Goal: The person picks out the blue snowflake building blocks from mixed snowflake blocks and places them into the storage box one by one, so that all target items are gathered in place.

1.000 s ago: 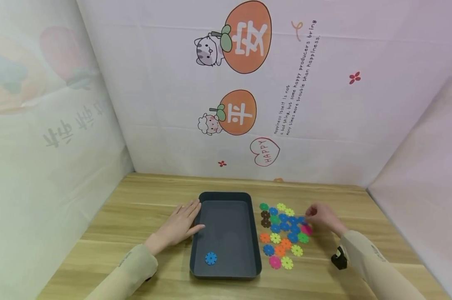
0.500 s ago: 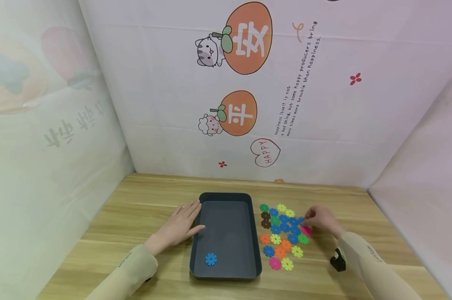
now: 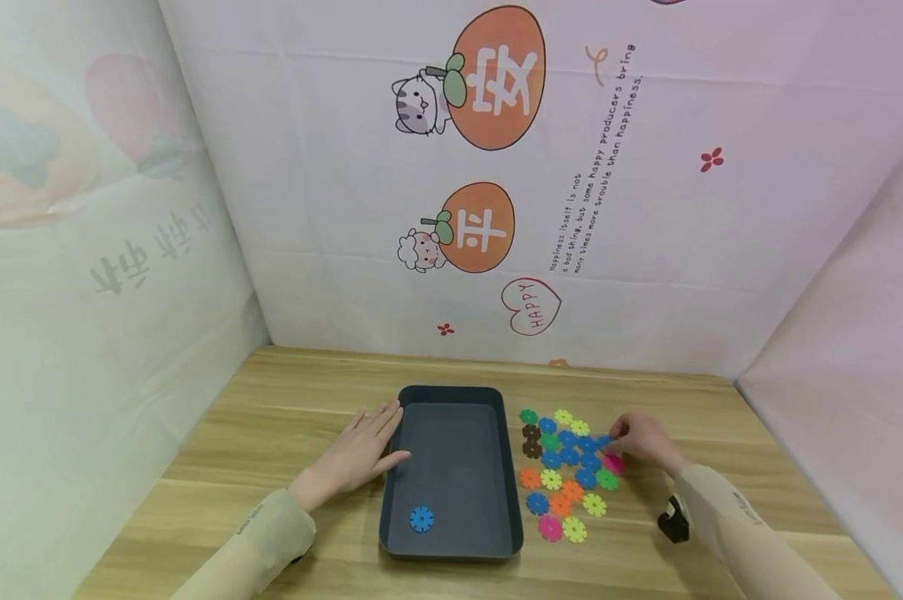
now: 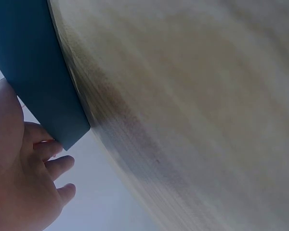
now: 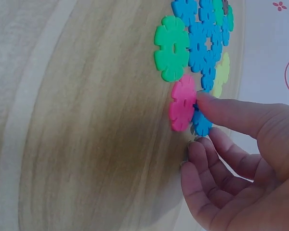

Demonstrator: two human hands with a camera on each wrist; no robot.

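My left hand (image 3: 357,451) lies with straight fingers on the left rim of a dark grey tray (image 3: 451,458), its thumb reaching over the edge. One blue snowflake disc (image 3: 421,519) lies near the tray's front left corner. To the right of the tray, my right hand (image 3: 644,442) pinches another blue snowflake disc (image 5: 202,122) between thumb and index finger at the right side of the spread. A pink disc (image 5: 183,102) lies right beside it, and a green disc (image 5: 172,49) is close by. The left wrist view shows the tray's outer wall (image 4: 38,72) with curled-looking fingertips at its edge.
Several flat notched discs are spread between tray and right hand, among them brown discs (image 3: 531,442), orange discs (image 3: 561,504) and yellow discs (image 3: 575,529). A wooden table (image 3: 286,400) bears everything. Printed white cloth (image 3: 346,283) rises behind and at both sides.
My right hand has come slightly lower and closer in on the blue disc at the pile's right side. My left hand and the tray have stayed in place.
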